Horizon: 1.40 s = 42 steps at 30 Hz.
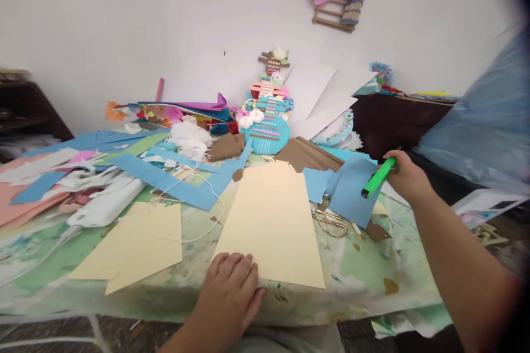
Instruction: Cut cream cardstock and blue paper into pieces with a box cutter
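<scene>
My left hand [232, 292] lies with its fingers resting on the near left corner of a large cream paper sheet [275, 220] at the middle of the table. Out to the right, my right hand [406, 174] is closed around a bright green, stick-shaped tool [379, 177] with a black end; its exact kind is unclear. That tool is above a piece of blue paper [354, 190]. Gold-handled scissors [331, 222] lie just right of the cream sheet, partly covered by blue paper.
More cream paper [144, 248] lies at left, beside a white power strip [110, 201] with a cord. Blue strips [178, 185], white string and brown paper [304, 153] clutter the table. Small paper-craft guitars [267, 135] lean against the wall. A bluish plastic bag [480, 110] stands right.
</scene>
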Each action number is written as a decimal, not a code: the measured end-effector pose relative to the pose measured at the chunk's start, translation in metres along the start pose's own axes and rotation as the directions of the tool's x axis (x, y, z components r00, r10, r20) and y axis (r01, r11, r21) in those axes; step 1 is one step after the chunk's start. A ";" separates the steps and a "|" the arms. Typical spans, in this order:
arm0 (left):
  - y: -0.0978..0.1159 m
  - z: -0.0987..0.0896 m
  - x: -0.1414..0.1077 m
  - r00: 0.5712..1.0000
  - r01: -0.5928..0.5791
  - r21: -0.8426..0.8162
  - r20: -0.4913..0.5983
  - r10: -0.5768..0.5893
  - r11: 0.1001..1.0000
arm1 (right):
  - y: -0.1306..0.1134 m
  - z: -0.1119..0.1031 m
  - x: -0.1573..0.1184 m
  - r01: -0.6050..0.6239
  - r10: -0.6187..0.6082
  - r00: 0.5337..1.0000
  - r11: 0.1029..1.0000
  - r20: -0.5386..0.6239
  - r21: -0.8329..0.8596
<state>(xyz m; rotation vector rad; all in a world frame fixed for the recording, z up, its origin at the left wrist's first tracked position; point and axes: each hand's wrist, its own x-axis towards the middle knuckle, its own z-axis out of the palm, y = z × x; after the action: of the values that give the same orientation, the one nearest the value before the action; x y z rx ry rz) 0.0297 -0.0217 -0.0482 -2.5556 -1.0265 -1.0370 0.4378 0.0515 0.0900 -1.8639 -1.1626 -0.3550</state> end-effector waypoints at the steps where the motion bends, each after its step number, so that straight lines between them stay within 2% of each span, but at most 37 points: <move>1: 0.000 -0.001 0.001 1.000 -0.008 -0.005 0.000 0.008 1.000 | -0.002 -0.003 0.002 0.024 -0.024 1.000 0.999 0.015 -0.033; 5: -0.001 -0.005 0.006 0.999 -0.038 -0.025 0.020 0.039 0.999 | -0.022 -0.016 0.009 0.174 -0.175 0.985 0.976 0.005 -0.129; 8: -0.002 -0.006 0.008 0.995 -0.095 -0.012 0.030 0.096 0.995 | -0.050 -0.020 0.010 0.304 -0.303 0.953 0.946 0.028 -0.112; 10: -0.003 -0.007 0.007 0.991 -0.131 -0.001 0.034 0.131 0.991 | -0.070 -0.019 0.007 0.332 -0.331 0.943 0.940 0.019 -0.074; 12: -0.003 -0.010 0.004 0.985 -0.165 -0.006 0.048 0.165 0.986 | -0.089 -0.014 0.003 0.324 -0.329 0.944 0.939 0.024 0.120; 14: -0.002 -0.015 0.001 0.972 -0.231 -0.021 0.048 0.232 0.973 | -0.105 -0.004 -0.005 0.210 -0.332 0.924 0.855 0.190 0.475; 15: 0.000 -0.018 -0.001 0.959 -0.281 -0.028 0.040 0.282 0.959 | -0.112 0.003 -0.011 0.108 -0.359 0.880 0.790 0.312 0.604; 16: 0.002 -0.020 -0.002 0.940 -0.338 -0.034 0.030 0.339 0.941 | -0.118 0.013 -0.018 0.011 -0.393 0.815 0.745 0.425 0.667; 18: 0.007 -0.025 -0.004 0.895 -0.443 -0.049 0.036 0.445 0.895 | -0.127 0.037 -0.036 -0.096 -0.430 0.688 0.744 0.584 0.661; 21: 0.013 -0.029 -0.007 0.853 -0.501 -0.106 0.111 0.511 0.859 | -0.134 0.079 -0.067 -0.179 -0.391 0.591 0.790 0.706 0.587; 23: 0.015 -0.030 -0.009 0.816 -0.524 -0.153 0.193 0.545 0.838 | -0.136 0.105 -0.085 -0.196 -0.375 0.552 0.810 0.745 0.553; 25: 0.017 -0.032 -0.012 0.741 -0.576 -0.198 0.284 0.609 0.793 | -0.136 0.125 -0.099 -0.189 -0.377 0.524 0.823 0.764 0.536; 28: 0.021 -0.034 -0.016 0.628 -0.639 -0.250 0.377 0.681 0.727 | -0.136 0.142 -0.111 -0.151 -0.400 0.504 0.832 0.765 0.534; 30: 0.024 -0.031 -0.018 0.599 -0.639 -0.263 0.419 0.682 0.723 | -0.137 0.146 -0.116 -0.117 -0.419 0.504 0.833 0.755 0.540; 34: 0.032 -0.014 -0.026 0.604 -0.627 -0.240 0.451 0.657 0.741 | -0.138 0.146 -0.124 -0.038 -0.448 0.511 0.841 0.733 0.540; 38: 0.035 0.008 -0.040 0.572 -0.652 -0.259 0.448 0.687 0.713 | -0.139 0.141 -0.133 0.055 -0.459 0.528 0.858 0.715 0.510; 42: 0.033 0.026 -0.054 0.584 -0.618 -0.301 0.443 0.680 0.726 | -0.138 0.136 -0.145 0.103 -0.460 0.537 0.868 0.708 0.486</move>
<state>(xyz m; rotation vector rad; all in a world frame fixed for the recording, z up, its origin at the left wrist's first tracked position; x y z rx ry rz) 0.0379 -0.0642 -0.1009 -2.9921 0.0018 -0.1772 0.2210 0.0999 -0.0052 -1.4453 -2.0065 0.6323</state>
